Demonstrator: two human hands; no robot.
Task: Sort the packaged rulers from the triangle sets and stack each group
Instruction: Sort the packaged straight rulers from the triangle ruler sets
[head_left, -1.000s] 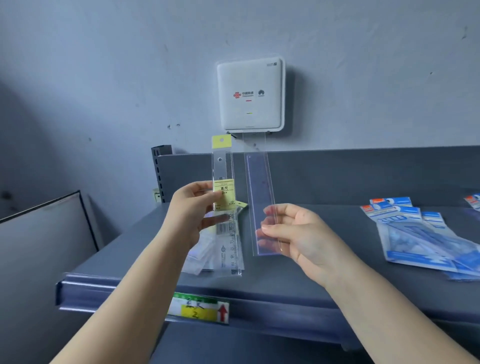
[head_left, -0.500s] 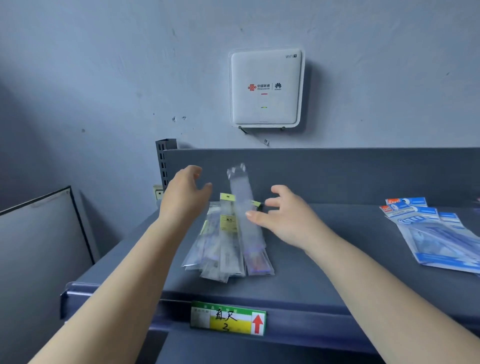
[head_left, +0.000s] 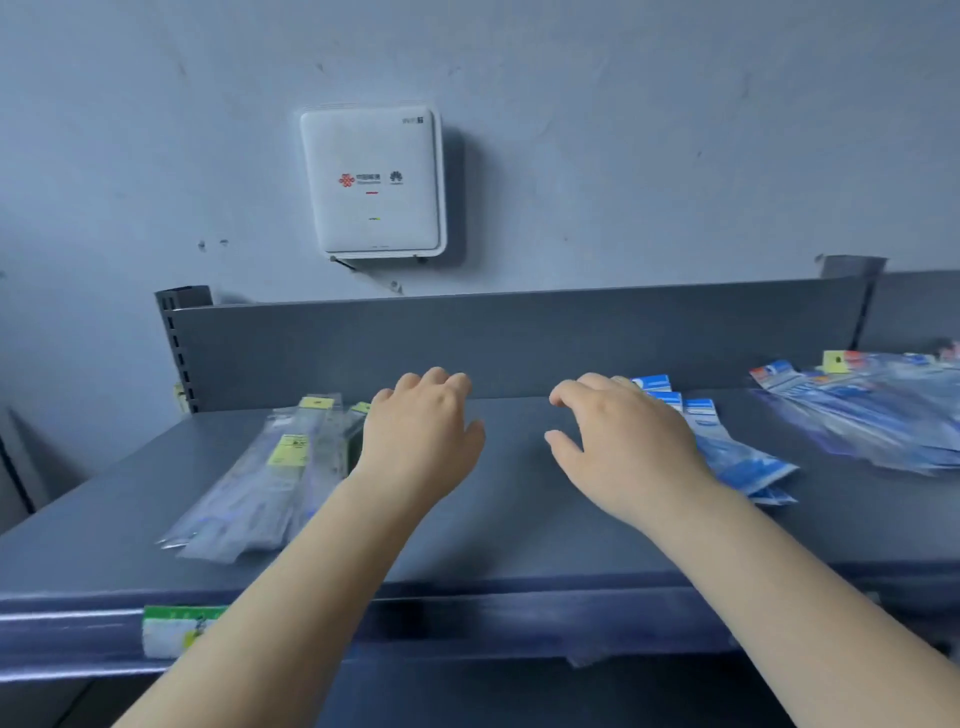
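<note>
A stack of clear packaged rulers (head_left: 270, 478) with yellow-green labels lies on the left of the grey shelf (head_left: 509, 540). My left hand (head_left: 421, 436) hovers just right of that stack, fingers loosely curled, holding nothing. My right hand (head_left: 623, 447) hangs empty over the shelf's middle, partly covering a small stack of blue-and-white triangle sets (head_left: 737, 457). A larger heap of blue triangle-set packs (head_left: 872, 410), with a yellow-labelled pack among them, lies at the far right.
The shelf has a grey back panel (head_left: 519, 343) and a front rail with a green and yellow price tag (head_left: 176, 631). A white router box (head_left: 374, 182) hangs on the wall above. A slotted upright (head_left: 179, 343) stands at the back left.
Both hands let go of the rulers, which now lie on the left stack. The view and both hands have shifted right, with the right hand now over the blue triangle sets.
</note>
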